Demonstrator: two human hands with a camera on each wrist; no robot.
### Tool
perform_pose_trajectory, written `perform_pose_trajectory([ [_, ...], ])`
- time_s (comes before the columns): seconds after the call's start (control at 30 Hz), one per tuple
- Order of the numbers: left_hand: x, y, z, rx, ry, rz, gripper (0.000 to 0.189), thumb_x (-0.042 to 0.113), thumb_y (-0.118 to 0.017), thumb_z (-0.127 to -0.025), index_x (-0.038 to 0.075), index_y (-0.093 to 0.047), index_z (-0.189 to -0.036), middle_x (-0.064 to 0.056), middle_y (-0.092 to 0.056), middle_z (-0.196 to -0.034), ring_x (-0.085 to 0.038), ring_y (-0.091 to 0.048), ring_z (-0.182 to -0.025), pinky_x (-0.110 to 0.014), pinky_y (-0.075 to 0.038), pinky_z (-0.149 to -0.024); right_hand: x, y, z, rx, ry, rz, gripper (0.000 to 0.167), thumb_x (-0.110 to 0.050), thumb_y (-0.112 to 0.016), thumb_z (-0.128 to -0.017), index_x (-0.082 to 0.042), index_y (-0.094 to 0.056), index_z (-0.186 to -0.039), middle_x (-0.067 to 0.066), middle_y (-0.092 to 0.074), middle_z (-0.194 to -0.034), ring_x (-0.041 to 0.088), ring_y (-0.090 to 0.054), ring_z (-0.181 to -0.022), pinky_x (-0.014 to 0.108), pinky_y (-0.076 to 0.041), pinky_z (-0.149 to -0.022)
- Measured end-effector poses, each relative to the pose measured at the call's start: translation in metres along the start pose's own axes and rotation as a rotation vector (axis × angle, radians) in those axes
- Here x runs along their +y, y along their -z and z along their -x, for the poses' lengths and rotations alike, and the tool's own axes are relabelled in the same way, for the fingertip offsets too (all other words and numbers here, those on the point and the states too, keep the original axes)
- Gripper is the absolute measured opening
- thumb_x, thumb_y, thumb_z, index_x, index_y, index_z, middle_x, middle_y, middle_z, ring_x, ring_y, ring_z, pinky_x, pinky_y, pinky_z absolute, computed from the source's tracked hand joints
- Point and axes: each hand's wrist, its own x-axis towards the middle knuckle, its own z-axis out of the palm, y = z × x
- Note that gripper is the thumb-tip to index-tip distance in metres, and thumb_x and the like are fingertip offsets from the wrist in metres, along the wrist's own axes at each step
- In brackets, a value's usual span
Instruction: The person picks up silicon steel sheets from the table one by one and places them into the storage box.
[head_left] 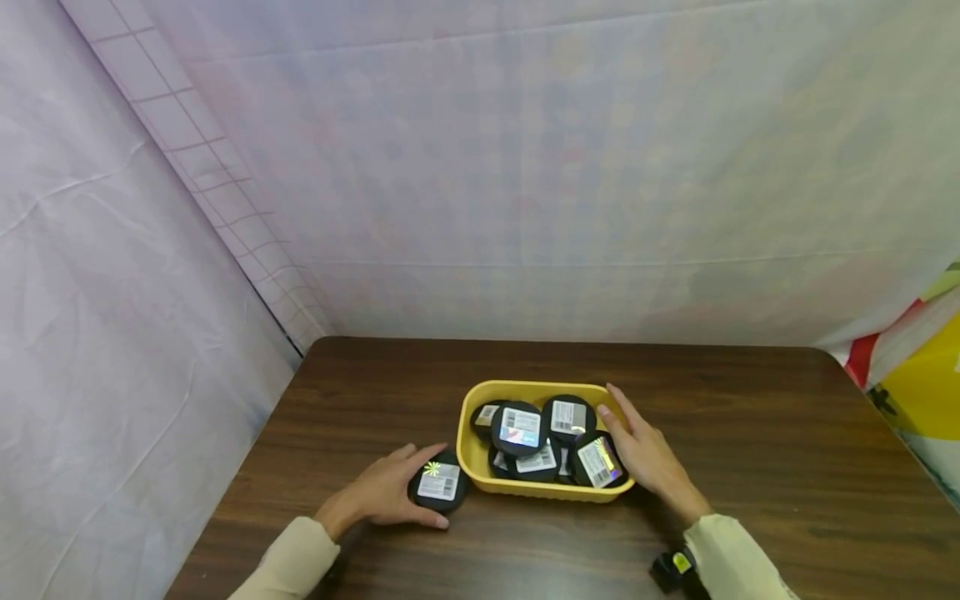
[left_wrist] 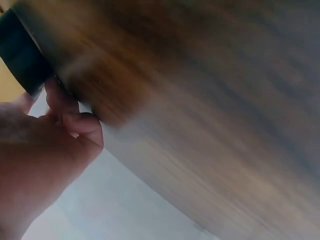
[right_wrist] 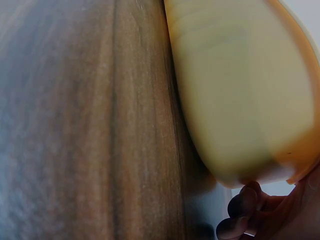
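Note:
In the head view my left hand [head_left: 386,490] grips a black round disc [head_left: 438,483] with a white label and a shiny sticker, thumb on the near side and fingers on the far side. It is just left of a yellow plastic basket [head_left: 540,492]. The dark side of this disc [left_wrist: 22,55] shows by the fingers in the left wrist view. Several similar black discs [head_left: 519,427] lie piled in the basket, labels up. My right hand [head_left: 648,454] holds the basket's right end. In the right wrist view, curled fingers touch the yellow wall [right_wrist: 240,100] from outside.
The brown wooden table [head_left: 360,375] carries everything. A small black object with a yellow mark [head_left: 675,567] is by the right wrist. White sheeting [head_left: 525,208] hangs behind and at the left. Red and yellow material [head_left: 922,375] is at the far right.

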Motion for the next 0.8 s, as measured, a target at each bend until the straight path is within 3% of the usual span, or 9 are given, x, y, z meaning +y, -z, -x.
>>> perform_pose_trajectory([
  [0.3,0.005,-0.0035,-0.0063,0.013,0.036,-0.059,0.113,0.083,-0.072,-0.06,0.037,-0.032,-0.155,0.005,-0.048,-0.102,-0.011,-0.05,-0.081,-0.03,-0.043,-0.071,0.0004,-0.0005,-0.0007,-0.005,0.002,0.001,0.069,-0.064,-0.024,-0.102,-0.028,-0.014,-0.161,0.027,-0.037,-0.152,0.058,-0.039,-0.13,0.071,-0.032,-0.101],
  [0.8,0.0026,-0.003,-0.0062,0.033,-0.007,-0.083,0.098,0.076,-0.078,-0.061,0.032,-0.048,-0.143,0.006,-0.052,-0.104,-0.01,-0.054,-0.083,-0.031,-0.046,-0.071,-0.0004,-0.0021,-0.0019,-0.007,-0.006,-0.007,0.069,-0.064,-0.026,-0.101,-0.03,-0.014,-0.16,0.026,-0.037,-0.152,0.057,-0.039,-0.131,0.07,-0.032,-0.102],
])
